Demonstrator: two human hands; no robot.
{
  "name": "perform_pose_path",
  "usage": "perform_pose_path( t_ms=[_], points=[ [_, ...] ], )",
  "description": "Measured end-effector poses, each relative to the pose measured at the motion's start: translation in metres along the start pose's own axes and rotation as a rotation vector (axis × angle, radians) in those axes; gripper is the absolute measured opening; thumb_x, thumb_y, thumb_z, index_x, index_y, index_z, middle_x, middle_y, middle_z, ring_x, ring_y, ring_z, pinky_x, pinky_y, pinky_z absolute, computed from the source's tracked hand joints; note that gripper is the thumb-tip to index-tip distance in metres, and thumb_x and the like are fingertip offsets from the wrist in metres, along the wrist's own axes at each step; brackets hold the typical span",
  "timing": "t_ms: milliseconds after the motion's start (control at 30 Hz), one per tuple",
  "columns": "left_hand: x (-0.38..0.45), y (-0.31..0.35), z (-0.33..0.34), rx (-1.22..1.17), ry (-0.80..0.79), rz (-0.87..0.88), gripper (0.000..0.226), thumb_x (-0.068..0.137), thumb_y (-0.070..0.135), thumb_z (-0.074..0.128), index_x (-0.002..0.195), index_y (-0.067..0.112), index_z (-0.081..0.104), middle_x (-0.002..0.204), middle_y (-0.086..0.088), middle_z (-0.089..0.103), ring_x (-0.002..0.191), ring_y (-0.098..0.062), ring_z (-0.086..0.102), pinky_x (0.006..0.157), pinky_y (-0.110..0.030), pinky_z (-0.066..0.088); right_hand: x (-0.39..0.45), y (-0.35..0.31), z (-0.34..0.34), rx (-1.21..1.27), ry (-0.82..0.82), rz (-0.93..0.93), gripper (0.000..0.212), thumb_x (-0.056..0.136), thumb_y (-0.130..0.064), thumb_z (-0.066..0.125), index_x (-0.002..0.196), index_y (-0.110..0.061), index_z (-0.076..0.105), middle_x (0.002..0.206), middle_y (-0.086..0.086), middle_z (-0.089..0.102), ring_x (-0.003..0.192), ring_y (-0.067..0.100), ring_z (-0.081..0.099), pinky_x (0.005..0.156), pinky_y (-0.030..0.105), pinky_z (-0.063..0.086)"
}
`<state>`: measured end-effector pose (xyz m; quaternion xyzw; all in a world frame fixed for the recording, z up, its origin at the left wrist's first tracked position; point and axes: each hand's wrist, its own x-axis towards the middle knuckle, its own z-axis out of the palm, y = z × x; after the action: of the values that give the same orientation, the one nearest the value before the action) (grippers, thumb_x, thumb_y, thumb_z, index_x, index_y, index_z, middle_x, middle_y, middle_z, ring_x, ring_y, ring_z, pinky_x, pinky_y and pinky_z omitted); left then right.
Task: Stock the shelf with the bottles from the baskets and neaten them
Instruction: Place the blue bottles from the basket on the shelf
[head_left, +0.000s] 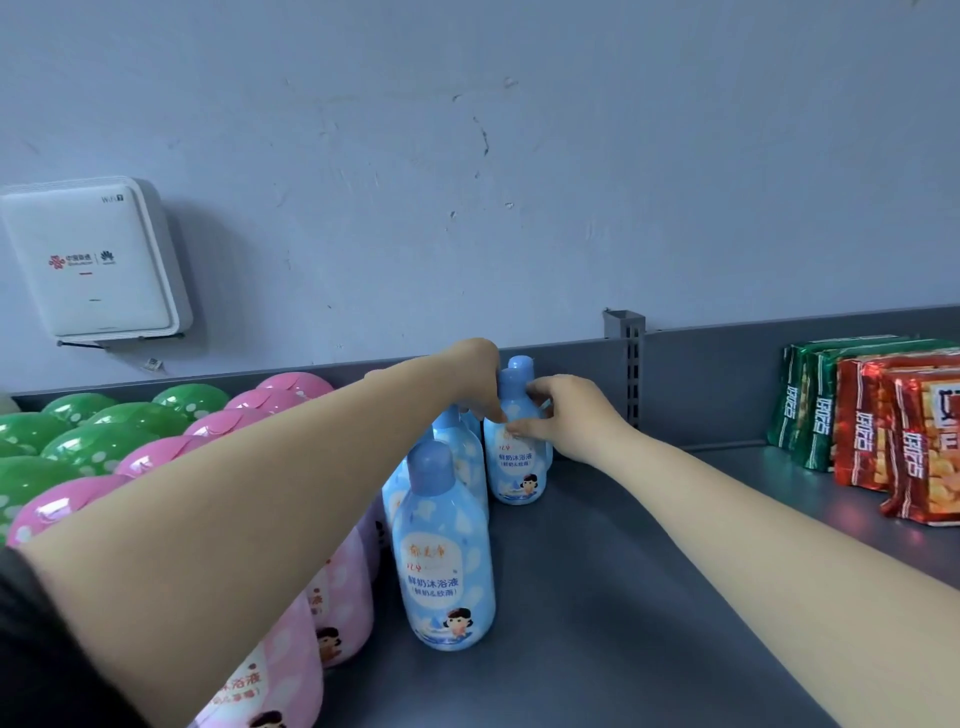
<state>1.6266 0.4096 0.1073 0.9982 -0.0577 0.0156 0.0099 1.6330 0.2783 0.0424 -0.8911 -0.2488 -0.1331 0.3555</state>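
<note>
Placement step in hand: both hands meet on the rear blue bottle (515, 457) standing upright at the back of the grey shelf (649, 597). Left hand (480, 376) curls round its neck; right hand (563, 415) pinches its shoulder. Next, I judge: square it behind the front blue bottle (441, 571), then let go

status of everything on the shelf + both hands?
Rear blue bottle: upright, capped, held by both hands.
Front blue bottle: upright, capped, untouched.
Pink bottles: upright in rows.
Snack packets: standing, sealed.
Left hand: grip on rear bottle's neck.
Right hand: fingers curled on its shoulder.
</note>
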Motion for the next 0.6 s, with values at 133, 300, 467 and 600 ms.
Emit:
perform_pose_path(
  t_ms=[133, 300, 467, 600],
  points=[
    [-0.001, 0.001, 0.000, 0.012, 0.002, -0.012, 0.018, 0.081, 0.024, 0.070, 0.080, 0.009, 0.059, 0.060, -0.001, 0.051, 0.052, -0.012, 0.044, 0.048, -0.020, 0.036, 0.001, 0.001, 0.001, -0.004, 0.015, 0.005, 0.037, 0.079, -0.026, 0.074, 0.111, -0.013, 0.064, 0.098, -0.005, 0.059, 0.080, 0.009, 0.050, 0.067, 0.019, 0.035],
    [-0.009, 0.003, -0.006, -0.010, 0.007, -0.046, 0.019, 0.081, 0.023, 0.069, 0.072, 0.011, 0.058, 0.051, 0.004, 0.053, 0.053, -0.012, 0.047, 0.051, -0.020, 0.038, 0.002, -0.001, 0.000, -0.079, 0.012, 0.026, 0.043, 0.077, -0.033, 0.074, 0.111, -0.010, 0.061, 0.105, 0.001, 0.063, 0.087, 0.015, 0.057, 0.077, 0.028, 0.046],
    [-0.032, 0.008, -0.033, -0.163, 0.068, -0.051, 0.025, 0.082, 0.019, 0.069, 0.097, -0.001, 0.066, 0.066, 0.000, 0.063, 0.083, -0.022, 0.067, 0.084, -0.031, 0.054, -0.005, -0.013, -0.024, -0.153, 0.070, 0.003, 0.040, 0.078, -0.032, 0.070, 0.112, -0.013, 0.059, 0.110, 0.000, 0.060, 0.093, 0.016, 0.056, 0.076, 0.026, 0.043],
    [-0.063, 0.026, -0.054, -0.205, 0.256, 0.041, 0.021, 0.081, 0.015, 0.065, 0.094, -0.002, 0.067, 0.066, -0.003, 0.063, 0.063, -0.019, 0.058, 0.064, -0.026, 0.051, -0.028, -0.030, -0.060, -0.277, 0.174, -0.068, 0.024, 0.082, -0.027, 0.066, 0.101, -0.014, 0.061, 0.092, -0.003, 0.057, 0.087, 0.016, 0.055, 0.079, 0.031, 0.048]
  ],
)
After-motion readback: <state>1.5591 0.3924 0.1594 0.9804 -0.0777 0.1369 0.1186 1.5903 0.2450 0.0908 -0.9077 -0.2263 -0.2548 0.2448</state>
